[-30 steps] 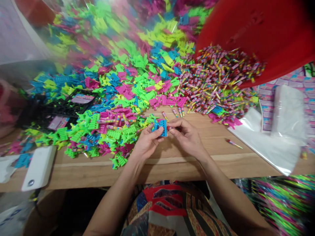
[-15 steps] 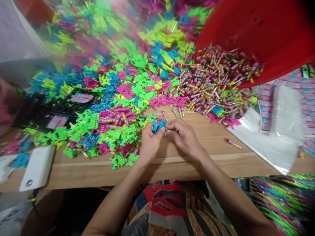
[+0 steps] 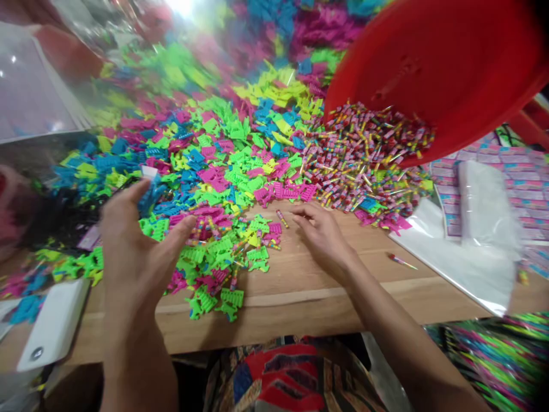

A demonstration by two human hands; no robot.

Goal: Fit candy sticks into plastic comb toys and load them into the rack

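Observation:
My left hand is raised over the left side of the heap, thumb and fingers spread wide and nothing visible between them. Below it lie bright plastic toy pieces, among them green ones, with small printed tubes mixed in. My right hand rests on the wooden table, its fingers curled together; what they pinch, if anything, is hidden. Just left of its fingertips sits one small printed tube. A large pile of the same tubes spreads beyond this hand.
A tilted red basin stands behind the tube pile. Clear plastic bags and sheets of pink printed cards lie on the right. On the left are a white power bank and black plastic trays. One loose tube lies near the bags.
My left hand has moved left and up from the table's middle and opened. The blue toy piece is out of it. My right hand stays near the middle, fingers now by the loose tubes.

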